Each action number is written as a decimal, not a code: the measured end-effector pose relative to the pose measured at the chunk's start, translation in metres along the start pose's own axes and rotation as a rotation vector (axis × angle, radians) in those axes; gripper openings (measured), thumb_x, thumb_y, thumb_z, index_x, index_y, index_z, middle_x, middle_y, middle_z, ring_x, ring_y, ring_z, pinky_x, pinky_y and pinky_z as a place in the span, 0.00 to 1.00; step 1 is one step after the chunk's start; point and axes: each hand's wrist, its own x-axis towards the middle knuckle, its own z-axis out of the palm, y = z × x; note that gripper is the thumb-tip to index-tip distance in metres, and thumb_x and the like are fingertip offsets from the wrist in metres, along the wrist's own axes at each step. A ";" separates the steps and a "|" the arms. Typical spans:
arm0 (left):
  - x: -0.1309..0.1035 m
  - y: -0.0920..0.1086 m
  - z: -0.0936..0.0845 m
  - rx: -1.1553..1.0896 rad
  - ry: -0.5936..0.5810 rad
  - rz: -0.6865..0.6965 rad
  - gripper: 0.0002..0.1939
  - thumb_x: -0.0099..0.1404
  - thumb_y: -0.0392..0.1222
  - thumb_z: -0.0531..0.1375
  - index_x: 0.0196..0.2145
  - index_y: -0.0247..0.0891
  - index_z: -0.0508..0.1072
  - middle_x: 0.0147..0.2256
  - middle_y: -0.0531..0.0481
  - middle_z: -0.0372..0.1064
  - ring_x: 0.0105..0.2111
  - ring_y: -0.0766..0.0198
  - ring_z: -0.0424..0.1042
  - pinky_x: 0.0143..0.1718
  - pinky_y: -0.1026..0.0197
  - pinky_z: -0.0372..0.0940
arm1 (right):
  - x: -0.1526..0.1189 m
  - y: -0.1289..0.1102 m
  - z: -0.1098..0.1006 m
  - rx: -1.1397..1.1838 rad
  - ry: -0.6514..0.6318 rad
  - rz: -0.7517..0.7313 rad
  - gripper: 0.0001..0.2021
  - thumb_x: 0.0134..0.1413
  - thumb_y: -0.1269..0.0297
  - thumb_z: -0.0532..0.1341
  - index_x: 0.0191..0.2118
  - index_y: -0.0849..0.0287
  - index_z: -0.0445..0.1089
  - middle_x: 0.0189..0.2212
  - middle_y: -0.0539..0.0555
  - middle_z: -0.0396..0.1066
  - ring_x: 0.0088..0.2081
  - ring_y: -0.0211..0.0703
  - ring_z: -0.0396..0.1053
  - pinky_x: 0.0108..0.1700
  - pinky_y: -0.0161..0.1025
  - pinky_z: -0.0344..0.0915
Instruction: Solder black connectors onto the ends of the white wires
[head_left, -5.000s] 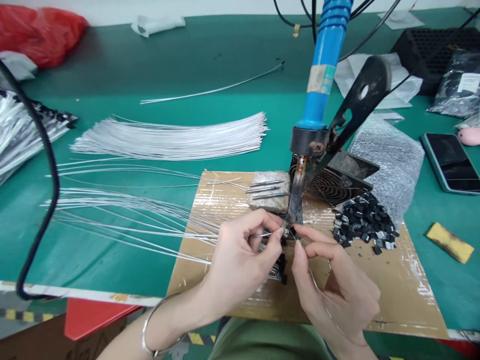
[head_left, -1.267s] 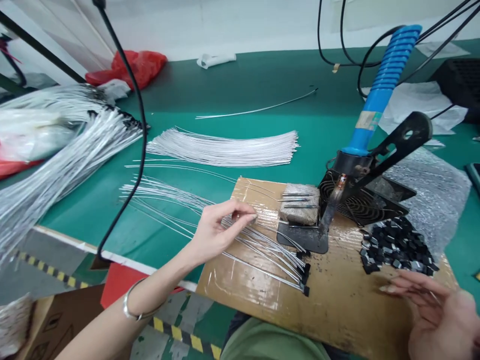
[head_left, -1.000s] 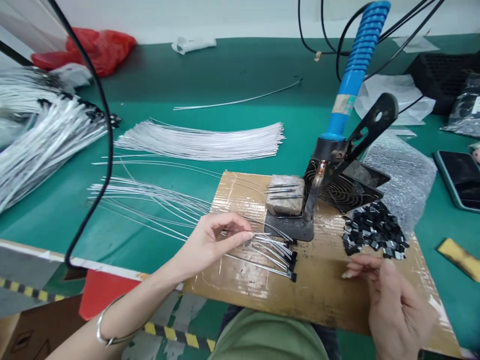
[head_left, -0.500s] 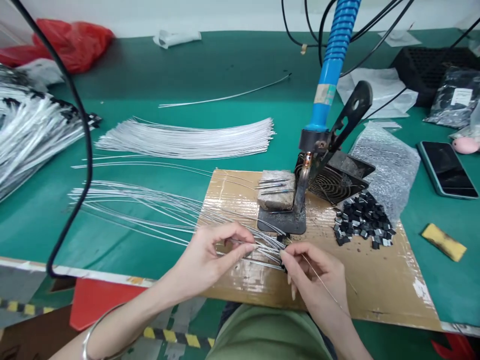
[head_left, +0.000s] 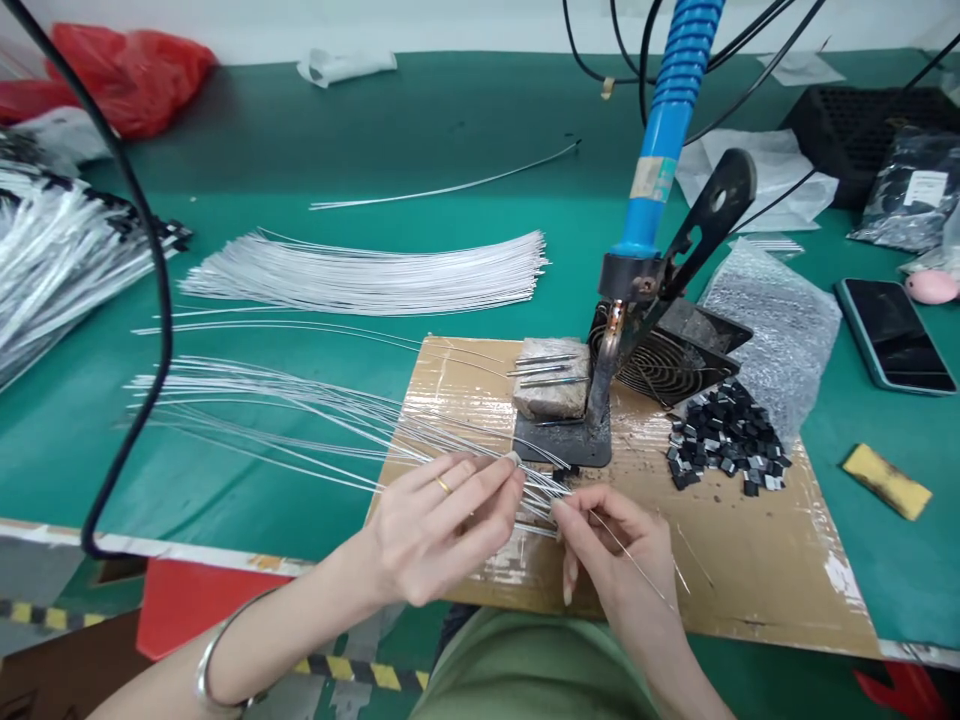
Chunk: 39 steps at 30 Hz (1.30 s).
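My left hand is palm down over the loose white wires, fingers bent and pressed together. Whatever its fingertips grip is hidden. To its right, my right hand pinches the right-hand ends of the wires between thumb and fingers. A thin strand runs from that pinch across the back of the hand. Both hands are above a brown cardboard sheet. Just behind the fingers stands a soldering iron with a blue handle, on a dark metal base beside a worn block.
A neat bundle of white wires lies behind the loose ones. To the right are a heap of small black connectors, a small fan, a yellow sponge and a phone. A black cable hangs at left.
My left hand has turned over from an open-sided pinch to palm down, its fingertips moving slightly up. My right hand has shifted a little left, still pinching the wire ends.
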 end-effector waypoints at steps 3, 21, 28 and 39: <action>0.002 0.000 0.000 0.117 -0.010 0.183 0.12 0.74 0.28 0.54 0.42 0.32 0.78 0.38 0.39 0.83 0.38 0.58 0.81 0.41 0.58 0.77 | 0.000 0.000 -0.001 0.010 0.011 0.002 0.19 0.54 0.47 0.70 0.26 0.58 0.72 0.14 0.46 0.65 0.14 0.33 0.62 0.17 0.30 0.65; 0.008 0.036 0.008 -0.552 -0.166 -0.536 0.11 0.72 0.32 0.58 0.51 0.35 0.73 0.40 0.46 0.81 0.36 0.63 0.81 0.38 0.63 0.76 | -0.004 0.005 -0.015 0.032 -0.002 -0.035 0.16 0.59 0.52 0.69 0.28 0.58 0.71 0.17 0.44 0.63 0.16 0.31 0.61 0.19 0.28 0.64; 0.029 0.034 0.002 -0.616 -0.396 -0.646 0.13 0.75 0.35 0.54 0.35 0.39 0.76 0.27 0.52 0.76 0.26 0.62 0.73 0.26 0.62 0.63 | -0.007 0.005 -0.022 -0.036 0.002 -0.064 0.16 0.61 0.51 0.67 0.29 0.58 0.74 0.18 0.46 0.67 0.16 0.33 0.64 0.20 0.30 0.67; 0.032 0.015 0.007 -0.771 -0.592 -0.798 0.14 0.73 0.43 0.53 0.31 0.39 0.71 0.20 0.57 0.58 0.20 0.66 0.56 0.21 0.64 0.49 | 0.002 0.003 -0.106 -1.004 0.545 -0.597 0.09 0.62 0.58 0.68 0.38 0.59 0.78 0.28 0.51 0.75 0.26 0.39 0.70 0.29 0.37 0.68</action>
